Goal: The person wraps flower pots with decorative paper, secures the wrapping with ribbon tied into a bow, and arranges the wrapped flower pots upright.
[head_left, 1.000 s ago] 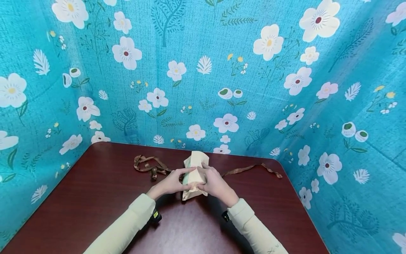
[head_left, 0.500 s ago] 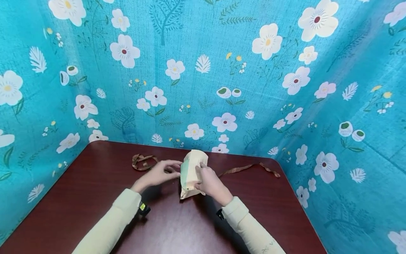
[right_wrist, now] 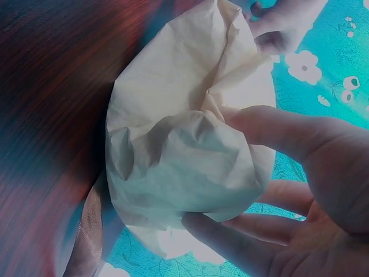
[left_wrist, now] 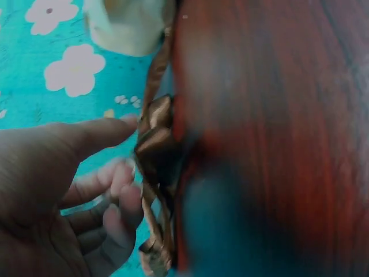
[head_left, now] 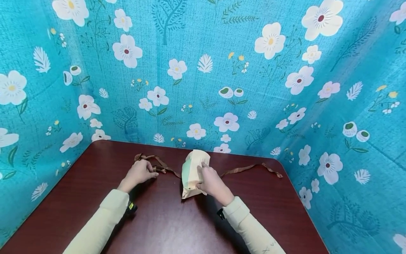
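Cream-and-mint crinkled paper packet (head_left: 193,173) on dark red wood-grain table (head_left: 171,218), near the far edge, roughly mid-width. Right hand (head_left: 213,183) grips its right side, thumb and fingers spread about the packet's width. Left hand (head_left: 138,173), fingers partly curled, at brown satin ribbon (left_wrist: 158,144); can't tell if pinched. Ribbon meets packet's left edge; 1 length extends right.

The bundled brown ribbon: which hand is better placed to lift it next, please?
Probably the left hand: its fingertips are at the bundled brown ribbon, perhaps touching it, while the right hand holds the paper-wrapped package, farther away.
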### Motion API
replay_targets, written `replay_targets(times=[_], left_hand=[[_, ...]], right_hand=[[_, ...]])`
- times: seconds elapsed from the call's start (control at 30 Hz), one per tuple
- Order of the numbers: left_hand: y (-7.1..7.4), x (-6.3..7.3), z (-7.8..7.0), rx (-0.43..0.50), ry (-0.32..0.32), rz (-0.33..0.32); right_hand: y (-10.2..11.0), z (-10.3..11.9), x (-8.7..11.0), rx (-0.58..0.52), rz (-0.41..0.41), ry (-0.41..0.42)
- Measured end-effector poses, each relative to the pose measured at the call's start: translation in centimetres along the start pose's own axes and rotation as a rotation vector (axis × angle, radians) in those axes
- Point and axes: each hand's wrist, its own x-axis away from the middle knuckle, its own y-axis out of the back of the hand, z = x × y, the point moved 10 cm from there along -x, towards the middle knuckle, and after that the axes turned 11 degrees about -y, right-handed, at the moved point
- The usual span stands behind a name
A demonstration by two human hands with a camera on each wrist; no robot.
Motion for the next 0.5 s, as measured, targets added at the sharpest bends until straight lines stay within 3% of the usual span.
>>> replay_targets(times=[0.17,0.23,0.37,0.5], left_hand=[[-0.3,0.3,0.6,-0.092,0.068,0.008],[0.2,0.5,0.9,-0.102,0.08,0.004],[2.6,0.9,1.7,-0.078,0.058,-0.044],[6.7,1.6,2.9,-0.058,0.038,-0.175]], right_hand=[[0.0,0.1,0.1,-0.018,0.007,-0.009],[0.0,0.2,0.2,-0.021,0.009,-0.006],[0.1,0.2,0.1,-0.02,0.002,-0.008],[0.2,0.3,0.1,-0.013,-0.006,-0.001]])
